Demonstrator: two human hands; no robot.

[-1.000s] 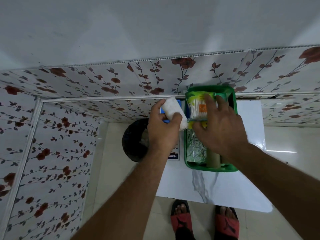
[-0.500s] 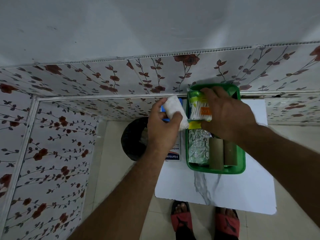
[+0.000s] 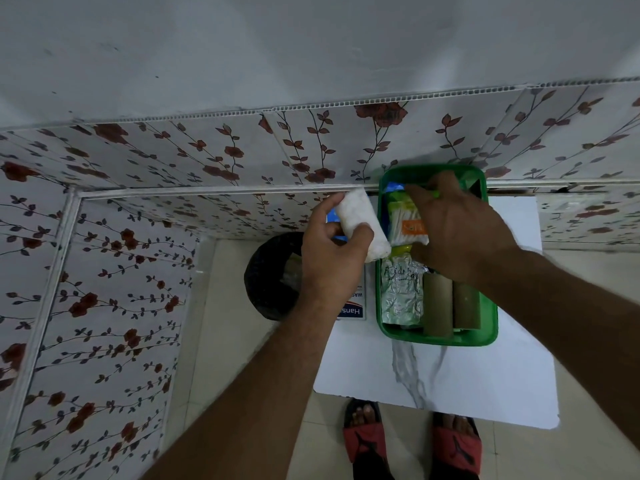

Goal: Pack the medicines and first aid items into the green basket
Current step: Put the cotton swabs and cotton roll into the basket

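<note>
The green basket [image 3: 436, 338] stands on a white marble-look board [image 3: 450, 379] against the flowered wall. Its near half holds a foil packet [image 3: 400, 294] and two brown rolls [image 3: 438, 306]. In its far half lies a cotton swab pack [image 3: 403, 225], which my right hand [image 3: 457, 230] spans, thumb at the near end and fingers at the far end. A blue item [image 3: 393, 187] shows by my fingertips. My left hand [image 3: 329, 268] holds a white bandage roll [image 3: 360, 220] just left of the basket rim.
A white and blue plaster box [image 3: 353, 309] lies on the board left of the basket, partly under my left wrist. Another blue item [image 3: 332, 216] peeks from behind my left hand. A black bin [image 3: 270, 278] stands on the floor to the left. My sandalled feet [image 3: 363, 438] are below the board.
My right hand slid with the cotton swab pack toward the far end of the basket, uncovering the brown rolls. My left hand kept the bandage roll in about the same place.
</note>
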